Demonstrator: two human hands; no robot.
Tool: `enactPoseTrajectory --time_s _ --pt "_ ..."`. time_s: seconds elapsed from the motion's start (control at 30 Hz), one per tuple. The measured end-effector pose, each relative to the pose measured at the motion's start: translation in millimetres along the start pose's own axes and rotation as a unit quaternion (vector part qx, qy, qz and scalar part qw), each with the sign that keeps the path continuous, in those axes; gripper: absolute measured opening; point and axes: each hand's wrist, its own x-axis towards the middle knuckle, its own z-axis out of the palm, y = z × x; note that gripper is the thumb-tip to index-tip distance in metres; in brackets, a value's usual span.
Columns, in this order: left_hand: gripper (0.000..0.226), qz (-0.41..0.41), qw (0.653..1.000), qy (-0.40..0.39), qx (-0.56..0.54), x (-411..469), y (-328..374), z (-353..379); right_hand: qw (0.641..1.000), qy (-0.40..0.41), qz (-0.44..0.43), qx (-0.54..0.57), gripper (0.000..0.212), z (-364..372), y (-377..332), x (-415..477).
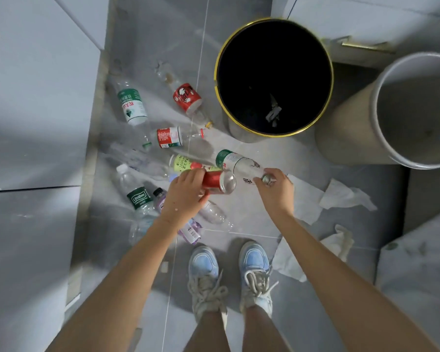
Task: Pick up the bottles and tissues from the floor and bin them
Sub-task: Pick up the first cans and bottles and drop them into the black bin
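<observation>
A grey cylindrical container stands just right of a drawer's brass handle; 2 blue sneakers below.

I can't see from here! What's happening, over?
Left hand holds red bottle. Right hand holds white bottle. Black bin open ahead. More bottles, tissues on floor.

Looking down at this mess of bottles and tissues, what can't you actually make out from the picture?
- Head view: inside of the black gold-rimmed bin; darkness hides all but a pale scrap.
- Cap end of the white-labelled clear bottle; the right hand covers it.
- Purple-labelled bottle; the left hand and forearm cross it.
- Grey round bin; cut off by the right edge.
- Label print: too small to read.
</observation>
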Motion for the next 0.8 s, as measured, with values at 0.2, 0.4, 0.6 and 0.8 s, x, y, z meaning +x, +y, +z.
enactPoseTrajectory --time_s 0.2,0.4,0.6,0.8 --pt "0.061 -0.151 0.953 0.016 -0.262 -8.0 37.6 -71.5 0.998 0.023 -0.039 0.033 0.031 -51.7 -49.7 -27.5" --pt "0.068 -0.182 0.898 0.05 -0.398 5.5 81.1 -134.3 0.989 0.072 -0.062 0.117 0.031 -108.6 -112.5 -40.5" --pt "0.068 -0.154 0.873 0.094 -0.453 53.4 114.3 -180.9 0.966 0.117 -0.111 0.204 0.03 -156.3 -163.5 -31.0" --pt "0.067 -0.097 0.881 0.128 -0.444 104.1 124.0 -184.6 0.945 0.157 -0.136 0.253 0.029 -175.3 -178.1 -14.4"
